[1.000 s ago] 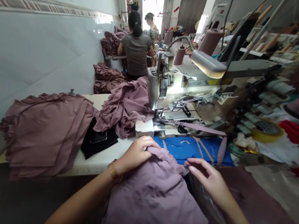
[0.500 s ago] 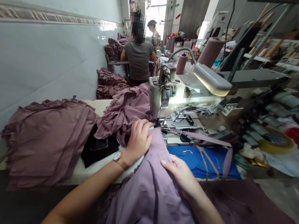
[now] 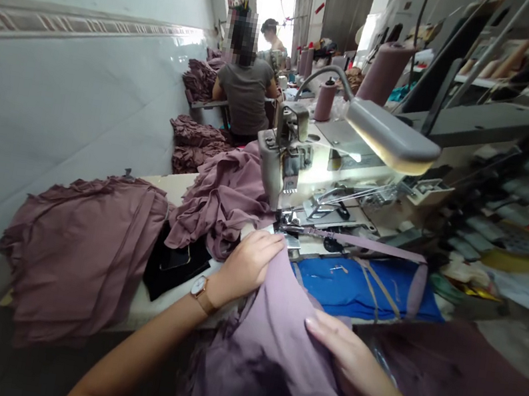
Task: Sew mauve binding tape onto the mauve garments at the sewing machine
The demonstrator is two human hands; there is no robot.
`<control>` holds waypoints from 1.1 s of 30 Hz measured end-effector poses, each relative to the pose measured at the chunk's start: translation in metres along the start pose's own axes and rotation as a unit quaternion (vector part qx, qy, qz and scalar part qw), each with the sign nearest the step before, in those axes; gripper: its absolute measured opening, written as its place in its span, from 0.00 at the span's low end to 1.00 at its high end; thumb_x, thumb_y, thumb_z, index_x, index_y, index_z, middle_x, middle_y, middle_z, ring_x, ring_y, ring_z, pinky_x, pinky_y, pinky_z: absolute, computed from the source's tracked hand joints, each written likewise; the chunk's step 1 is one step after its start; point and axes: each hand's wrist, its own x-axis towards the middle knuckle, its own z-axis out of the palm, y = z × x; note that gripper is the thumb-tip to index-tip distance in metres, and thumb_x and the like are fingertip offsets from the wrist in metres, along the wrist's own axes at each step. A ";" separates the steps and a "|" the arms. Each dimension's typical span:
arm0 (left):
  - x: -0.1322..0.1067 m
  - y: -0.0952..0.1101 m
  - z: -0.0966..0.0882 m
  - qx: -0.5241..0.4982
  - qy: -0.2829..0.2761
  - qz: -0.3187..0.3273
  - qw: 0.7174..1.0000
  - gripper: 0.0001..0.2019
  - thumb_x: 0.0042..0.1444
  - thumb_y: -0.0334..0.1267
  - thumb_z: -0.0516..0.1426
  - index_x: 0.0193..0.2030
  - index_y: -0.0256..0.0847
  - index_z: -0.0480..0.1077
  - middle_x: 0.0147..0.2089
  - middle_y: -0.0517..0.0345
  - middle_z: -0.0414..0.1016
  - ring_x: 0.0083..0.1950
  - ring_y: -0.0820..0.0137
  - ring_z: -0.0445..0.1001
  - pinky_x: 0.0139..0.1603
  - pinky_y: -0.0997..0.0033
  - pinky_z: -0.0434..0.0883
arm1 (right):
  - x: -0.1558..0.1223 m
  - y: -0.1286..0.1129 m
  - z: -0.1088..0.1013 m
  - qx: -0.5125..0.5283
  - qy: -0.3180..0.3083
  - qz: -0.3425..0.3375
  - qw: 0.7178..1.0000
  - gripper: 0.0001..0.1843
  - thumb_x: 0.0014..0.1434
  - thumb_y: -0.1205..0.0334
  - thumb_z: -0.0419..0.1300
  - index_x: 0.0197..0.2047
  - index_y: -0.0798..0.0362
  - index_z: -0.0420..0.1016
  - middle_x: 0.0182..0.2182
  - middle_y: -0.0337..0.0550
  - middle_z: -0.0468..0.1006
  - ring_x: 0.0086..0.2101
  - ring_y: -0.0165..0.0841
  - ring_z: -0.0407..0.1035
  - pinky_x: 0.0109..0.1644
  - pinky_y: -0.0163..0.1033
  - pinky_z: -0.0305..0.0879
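Holding the mauve cloth [image 3: 265,374] just off the worktop [image 3: 148,314], you have your left hand [image 3: 247,266] closed on its edge and your right hand [image 3: 349,361] open and flat on it. On the worktop, a folded stack [image 3: 77,254] of similar cloth lies at left, and a loose heap [image 3: 219,207] lies beside the sewing machine [image 3: 281,160]. So some pieces look finished, and some look left to do. A co-worker [image 3: 246,93] sits further along the wall.

Here's the mauve cloth garment [image 3: 261,366], soft and heavily rumpled, bunched in a loose heap at the front, one long fold rising to a peak!
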 end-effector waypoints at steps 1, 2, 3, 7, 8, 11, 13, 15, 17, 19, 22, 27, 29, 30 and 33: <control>0.000 -0.001 0.001 0.001 0.004 0.000 1.000 0.23 0.59 0.23 0.48 0.61 0.35 0.67 0.61 0.45 0.70 0.61 0.60 0.65 0.64 0.51 0.65 | 0.000 0.000 -0.001 -0.020 0.007 0.002 1.000 0.22 0.57 0.47 0.65 0.50 0.49 0.81 0.51 0.46 0.80 0.56 0.48 0.68 0.60 0.50 0.65; 0.000 -0.003 0.002 0.003 0.010 0.001 1.000 0.24 0.59 0.22 0.48 0.61 0.36 0.67 0.62 0.46 0.70 0.61 0.60 0.65 0.64 0.51 0.65 | 0.000 0.000 -0.002 -0.037 0.016 0.001 0.999 0.23 0.56 0.47 0.65 0.51 0.49 0.80 0.52 0.47 0.79 0.57 0.49 0.66 0.60 0.50 0.65; -0.001 -0.005 0.003 0.007 0.016 0.001 1.000 0.24 0.59 0.22 0.47 0.61 0.36 0.67 0.62 0.46 0.70 0.61 0.60 0.65 0.64 0.51 0.65 | 0.001 0.000 -0.002 -0.048 0.025 -0.001 0.999 0.23 0.56 0.47 0.66 0.52 0.49 0.80 0.53 0.46 0.78 0.58 0.49 0.65 0.61 0.50 0.64; 0.000 -0.010 0.004 0.020 0.024 0.002 1.000 0.23 0.60 0.23 0.48 0.60 0.39 0.67 0.61 0.46 0.70 0.61 0.59 0.66 0.63 0.49 0.66 | 0.001 0.003 -0.002 0.028 0.038 -0.009 0.999 0.20 0.57 0.50 0.66 0.51 0.47 0.79 0.55 0.43 0.76 0.58 0.46 0.64 0.59 0.46 0.65; 0.000 -0.010 0.004 0.023 0.021 0.003 1.000 0.22 0.60 0.24 0.48 0.60 0.39 0.68 0.61 0.46 0.70 0.61 0.59 0.67 0.63 0.49 0.66 | -0.001 0.004 -0.003 0.066 0.030 -0.005 0.997 0.18 0.57 0.51 0.66 0.50 0.47 0.79 0.54 0.42 0.76 0.57 0.44 0.66 0.57 0.44 0.66; 0.001 -0.009 0.000 0.028 0.013 0.004 1.000 0.20 0.61 0.24 0.49 0.58 0.36 0.69 0.59 0.45 0.71 0.60 0.59 0.67 0.62 0.51 0.67 | -0.004 0.007 -0.005 0.147 -0.013 0.012 0.989 0.13 0.59 0.56 0.65 0.47 0.49 0.80 0.48 0.42 0.78 0.48 0.38 0.71 0.52 0.40 0.68; 0.002 -0.008 -0.001 0.030 0.013 0.004 0.999 0.20 0.60 0.24 0.49 0.58 0.34 0.69 0.59 0.44 0.72 0.59 0.59 0.67 0.61 0.52 0.68 | -0.005 0.008 -0.006 0.161 -0.034 0.023 0.986 0.09 0.59 0.59 0.65 0.43 0.50 0.79 0.41 0.41 0.78 0.41 0.34 0.72 0.47 0.37 0.68; 0.003 -0.008 -0.002 0.031 0.015 0.004 0.999 0.20 0.60 0.23 0.49 0.57 0.34 0.69 0.58 0.45 0.72 0.58 0.59 0.67 0.61 0.51 0.68 | -0.005 0.008 -0.007 0.163 -0.038 0.029 0.985 0.07 0.59 0.60 0.66 0.40 0.52 0.77 0.37 0.40 0.77 0.38 0.32 0.71 0.44 0.35 0.67; 0.005 -0.008 -0.001 0.029 0.018 0.002 0.999 0.21 0.59 0.23 0.49 0.57 0.36 0.69 0.58 0.46 0.73 0.57 0.59 0.68 0.60 0.50 0.68 | -0.006 0.008 -0.008 0.160 -0.030 0.031 0.986 0.08 0.58 0.59 0.67 0.38 0.53 0.75 0.34 0.39 0.74 0.36 0.32 0.70 0.41 0.34 0.67; 0.006 -0.009 -0.001 0.024 0.021 -0.002 0.999 0.21 0.59 0.23 0.49 0.57 0.37 0.70 0.58 0.47 0.73 0.57 0.59 0.69 0.60 0.49 0.68 | -0.006 0.007 -0.009 0.151 -0.018 0.030 0.988 0.10 0.56 0.58 0.68 0.36 0.53 0.73 0.31 0.37 0.72 0.33 0.30 0.69 0.38 0.33 0.65; 0.008 -0.012 -0.002 0.017 0.022 -0.007 1.000 0.20 0.60 0.24 0.49 0.57 0.35 0.70 0.57 0.46 0.73 0.58 0.60 0.69 0.61 0.52 0.68 | -0.006 0.005 -0.011 0.132 -0.013 0.036 0.990 0.13 0.55 0.56 0.69 0.34 0.53 0.70 0.28 0.37 0.71 0.29 0.29 0.66 0.34 0.31 0.63; 0.022 -0.033 -0.005 0.014 0.019 -0.024 0.999 0.17 0.62 0.27 0.49 0.54 0.35 0.72 0.56 0.46 0.75 0.57 0.61 0.70 0.61 0.54 0.69 | 0.004 0.000 -0.014 0.100 0.014 0.014 0.995 0.16 0.54 0.55 0.69 0.32 0.53 0.67 0.25 0.34 0.66 0.25 0.26 0.61 0.30 0.29 0.57; 0.031 -0.046 -0.007 0.006 0.006 -0.029 1.000 0.16 0.63 0.28 0.50 0.53 0.35 0.73 0.55 0.48 0.76 0.56 0.61 0.72 0.60 0.55 0.69 | 0.012 -0.001 -0.014 0.070 0.024 0.007 0.997 0.17 0.53 0.52 0.69 0.32 0.53 0.66 0.25 0.33 0.66 0.25 0.26 0.60 0.29 0.30 0.56; 0.034 -0.051 -0.009 0.004 -0.001 -0.029 1.000 0.16 0.63 0.28 0.50 0.53 0.35 0.73 0.54 0.48 0.76 0.55 0.62 0.72 0.60 0.56 0.70 | 0.017 -0.002 -0.014 0.042 0.032 -0.001 0.999 0.18 0.53 0.51 0.68 0.31 0.53 0.66 0.24 0.33 0.66 0.24 0.26 0.60 0.29 0.30 0.56; 0.036 -0.050 -0.019 0.010 -0.002 -0.039 0.999 0.14 0.63 0.29 0.50 0.51 0.35 0.74 0.53 0.48 0.76 0.56 0.62 0.72 0.60 0.57 0.69 | 0.027 -0.002 -0.016 -0.096 0.082 -0.055 0.990 0.19 0.54 0.47 0.67 0.30 0.53 0.68 0.23 0.33 0.66 0.25 0.27 0.61 0.29 0.32 0.57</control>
